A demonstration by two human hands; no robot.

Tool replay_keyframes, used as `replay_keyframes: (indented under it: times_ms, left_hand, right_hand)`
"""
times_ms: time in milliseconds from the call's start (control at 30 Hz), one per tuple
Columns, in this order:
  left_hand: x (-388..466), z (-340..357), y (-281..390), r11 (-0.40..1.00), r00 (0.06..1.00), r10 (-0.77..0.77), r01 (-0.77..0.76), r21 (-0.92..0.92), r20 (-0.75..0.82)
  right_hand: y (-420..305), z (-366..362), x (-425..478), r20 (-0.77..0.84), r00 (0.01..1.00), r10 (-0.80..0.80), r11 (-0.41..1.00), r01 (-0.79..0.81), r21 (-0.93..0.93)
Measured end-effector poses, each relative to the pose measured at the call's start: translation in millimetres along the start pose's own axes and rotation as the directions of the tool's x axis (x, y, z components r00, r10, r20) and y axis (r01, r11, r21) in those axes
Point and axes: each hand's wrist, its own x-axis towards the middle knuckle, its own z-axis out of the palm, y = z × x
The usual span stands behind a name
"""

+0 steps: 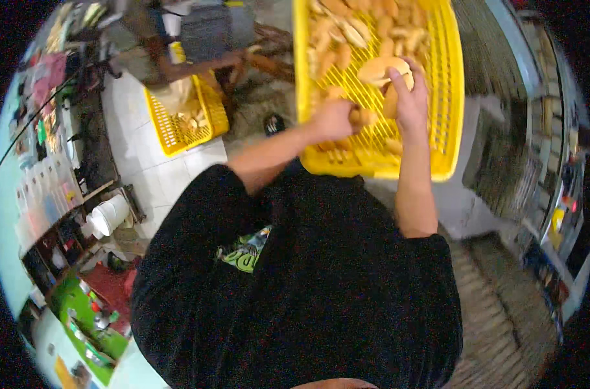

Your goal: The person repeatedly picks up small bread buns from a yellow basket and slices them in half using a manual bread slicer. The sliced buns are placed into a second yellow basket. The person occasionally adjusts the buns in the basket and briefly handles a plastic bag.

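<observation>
A large yellow plastic crate (377, 172) with a slatted bottom stands before me and holds many bread rolls. In its right half, my right hand (411, 97) grips a pale-sided bread roll (380, 70); a second browner roll (390, 104) lies against its palm side. To the left, my left hand (335, 119) has its fingers closed around a small brown roll (365, 117), low over the slats. Other rolls (341, 56) are heaped towards the crate's far end, and a few lie near its close edge, partly hidden beneath my left wrist.
On the tiled floor to the left is a smaller yellow crate (171, 146) with bread pieces and a pale bag. White buckets (111, 214) lie by a low shelf. A wooden frame with dark items stands beyond. Shelving lines the right side.
</observation>
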Motion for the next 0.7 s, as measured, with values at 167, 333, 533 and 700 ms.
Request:
replay_keyframes:
  times_ms: [167, 333, 533, 700]
  left_hand:
    - [-86.4, -102.6, -19.8, 0.913, 0.956, -0.076, -0.048, -0.406, -0.284]
    - [-173.6, -197.0, -76.8, 0.713, 0.796, -0.305, -0.174, -0.679, -0.523]
    - [-203.9, -317.7, -91.1, 0.72, 0.476, -0.257, -0.486, -0.495, -0.841]
    - [-151.3, -387.6, -95.3, 0.816, 0.247, 0.182, -0.578, 0.006, -0.952]
  right_hand:
    - [-78.6, 139.6, 29.8, 0.342, 0.89, -0.302, 0.933, 0.35, -0.087]
    - [-137.1, 285.3, 51.2, 0.394, 0.671, -0.628, 0.759, 0.64, 0.12]
    - [-140.1, 333.8, 83.2, 0.776, 0.383, -0.501, 0.305, 0.917, -0.256]
    - [-169.4, 350.3, 84.3, 0.779, 0.395, -0.486, 0.446, 0.879, -0.168]
